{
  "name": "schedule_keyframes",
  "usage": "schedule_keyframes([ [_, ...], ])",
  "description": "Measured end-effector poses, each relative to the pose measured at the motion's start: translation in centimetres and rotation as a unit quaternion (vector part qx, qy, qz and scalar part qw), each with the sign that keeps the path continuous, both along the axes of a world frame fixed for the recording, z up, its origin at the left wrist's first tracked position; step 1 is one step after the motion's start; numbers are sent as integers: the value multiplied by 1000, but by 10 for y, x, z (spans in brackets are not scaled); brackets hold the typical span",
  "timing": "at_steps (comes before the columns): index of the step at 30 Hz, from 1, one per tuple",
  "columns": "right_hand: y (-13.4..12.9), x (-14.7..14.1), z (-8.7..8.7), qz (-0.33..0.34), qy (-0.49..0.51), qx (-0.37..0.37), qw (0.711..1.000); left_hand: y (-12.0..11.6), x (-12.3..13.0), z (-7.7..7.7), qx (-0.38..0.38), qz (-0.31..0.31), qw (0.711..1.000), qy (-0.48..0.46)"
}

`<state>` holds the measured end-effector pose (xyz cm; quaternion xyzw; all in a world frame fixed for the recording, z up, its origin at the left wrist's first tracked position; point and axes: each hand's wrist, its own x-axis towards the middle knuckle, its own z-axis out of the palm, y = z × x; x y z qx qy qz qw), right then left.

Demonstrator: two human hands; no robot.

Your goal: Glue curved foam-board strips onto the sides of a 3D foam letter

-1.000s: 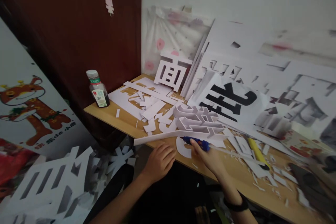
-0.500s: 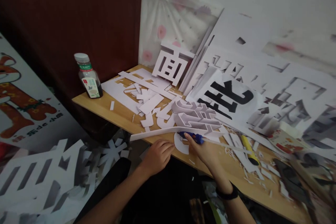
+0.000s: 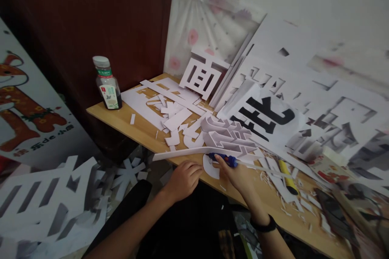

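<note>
My right hand (image 3: 236, 176) is closed around a blue glue gun (image 3: 225, 160), with a long pale glue stick (image 3: 264, 168) running out of its back end. The gun's tip points left, above a rounded white piece (image 3: 210, 170) at the table edge. Just beyond stands a white foam character (image 3: 226, 139) built of thin upright walls. A long white foam strip (image 3: 178, 153) runs left from its near side. My left hand (image 3: 186, 178) is at the table edge below that strip, fingers loosely extended and close together; their tips are partly hidden.
White foam offcuts (image 3: 178, 119) litter the wooden table (image 3: 121, 123). A dark drink bottle (image 3: 109, 89) stands at its left corner. A finished character (image 3: 202, 75) and cut-out sheets (image 3: 299, 46) lean at the back. A yellow cylinder (image 3: 287, 176) lies right. Large foam letters (image 3: 39, 202) are lower left.
The view has shifted slightly, so the scene sits a little further right. Both hands, the glue gun and the foam pieces keep nearly the same places.
</note>
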<state>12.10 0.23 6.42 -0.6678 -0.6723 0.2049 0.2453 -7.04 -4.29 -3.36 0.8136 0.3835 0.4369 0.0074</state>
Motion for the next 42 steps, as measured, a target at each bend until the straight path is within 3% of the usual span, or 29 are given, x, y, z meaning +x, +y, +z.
schedule_keyframes([
  [13,-4,0,5,35,1,28,999,0,0,-2,-10,2,1000,3],
  [24,-2,4,-1,50,50,-17,997,-3,1,1,7,8,1000,-8],
  [31,-1,2,-3,27,38,-21,999,-6,1,3,12,14,1000,-15],
  [42,-6,4,0,48,38,-17,998,-4,1,3,26,11,999,-25],
])
